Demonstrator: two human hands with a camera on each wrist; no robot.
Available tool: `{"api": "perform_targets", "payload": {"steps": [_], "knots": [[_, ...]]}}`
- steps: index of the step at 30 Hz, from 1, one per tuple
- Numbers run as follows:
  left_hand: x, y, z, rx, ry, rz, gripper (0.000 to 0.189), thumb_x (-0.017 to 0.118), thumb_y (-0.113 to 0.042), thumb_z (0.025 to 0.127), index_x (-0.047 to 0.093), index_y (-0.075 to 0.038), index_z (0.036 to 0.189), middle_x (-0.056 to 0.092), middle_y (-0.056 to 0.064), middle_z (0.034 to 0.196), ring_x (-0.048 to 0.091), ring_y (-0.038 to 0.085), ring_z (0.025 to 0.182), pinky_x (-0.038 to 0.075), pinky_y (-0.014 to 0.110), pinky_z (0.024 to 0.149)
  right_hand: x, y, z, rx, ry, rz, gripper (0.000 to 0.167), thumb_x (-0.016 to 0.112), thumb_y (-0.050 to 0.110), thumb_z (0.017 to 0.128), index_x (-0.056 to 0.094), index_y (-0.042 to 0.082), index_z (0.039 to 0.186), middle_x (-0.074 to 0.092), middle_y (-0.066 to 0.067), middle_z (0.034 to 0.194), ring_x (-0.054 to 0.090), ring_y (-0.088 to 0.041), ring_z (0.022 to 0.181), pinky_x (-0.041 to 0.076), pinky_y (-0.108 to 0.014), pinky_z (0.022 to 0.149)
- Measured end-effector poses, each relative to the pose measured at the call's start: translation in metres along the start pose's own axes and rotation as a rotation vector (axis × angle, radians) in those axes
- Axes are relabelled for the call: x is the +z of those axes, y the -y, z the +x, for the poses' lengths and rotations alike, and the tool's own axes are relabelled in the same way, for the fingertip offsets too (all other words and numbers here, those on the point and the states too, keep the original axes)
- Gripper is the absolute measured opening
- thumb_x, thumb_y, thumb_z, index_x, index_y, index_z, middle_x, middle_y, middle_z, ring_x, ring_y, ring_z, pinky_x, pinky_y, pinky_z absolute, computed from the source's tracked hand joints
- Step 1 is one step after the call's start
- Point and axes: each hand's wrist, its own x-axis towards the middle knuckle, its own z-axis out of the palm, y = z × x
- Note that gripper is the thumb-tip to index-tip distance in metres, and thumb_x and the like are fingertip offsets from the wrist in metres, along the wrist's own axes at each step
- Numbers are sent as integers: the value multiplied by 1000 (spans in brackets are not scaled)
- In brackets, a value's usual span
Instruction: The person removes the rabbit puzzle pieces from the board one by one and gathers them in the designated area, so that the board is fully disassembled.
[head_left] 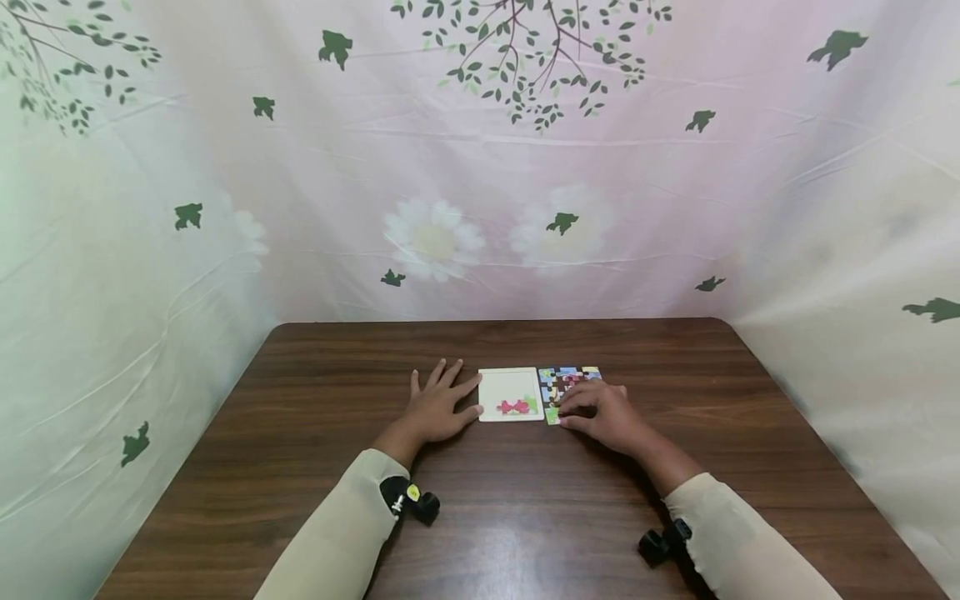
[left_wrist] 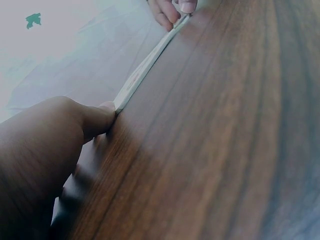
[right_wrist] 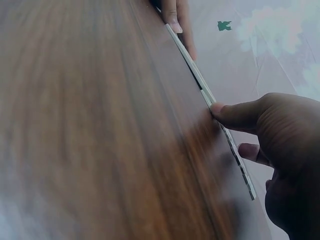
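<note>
A white puzzle board (head_left: 502, 383) lies flat on the table, with pink and green pieces (head_left: 517, 406) at its lower right. My left hand (head_left: 438, 410) has its fingers spread on the tabletop, thumb and index tip touching the board's left edge. In the left wrist view, the thumb (left_wrist: 102, 117) meets the board's near corner. Right of the board are colourful jigsaw pieces (head_left: 567, 372) fitted side by side. My right hand (head_left: 607, 415) bends over them, thumb and index at a green corner puzzle piece (head_left: 552, 415). The other right fingers partly cover the pieces.
The brown wooden table (head_left: 480, 500) has rounded far corners. A pale curtain (head_left: 480, 167) printed with leaves and flowers hangs behind and on both sides. A small black camera is strapped to each sleeve (head_left: 330, 533).
</note>
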Motion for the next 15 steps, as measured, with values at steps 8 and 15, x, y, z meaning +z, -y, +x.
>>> {"api": "perform_targets", "payload": {"steps": [8,15], "knots": [[-1,-1,-1,1,0,-2,67,50,-63,110,38,-38,171,22,8,184,10,40,173,0,82,129,3,1,1,5,-6,-23,10,91,17,90,89,25,95,83,7,108,71,-34,122,28,-46,91],[-3,-3,-2,4,1,-10,67,50,-62,110,39,-36,171,22,9,184,11,41,173,0,83,129,3,1,0,31,-7,-24,10,91,17,89,89,24,95,84,6,110,72,-31,120,28,-47,91]]}}
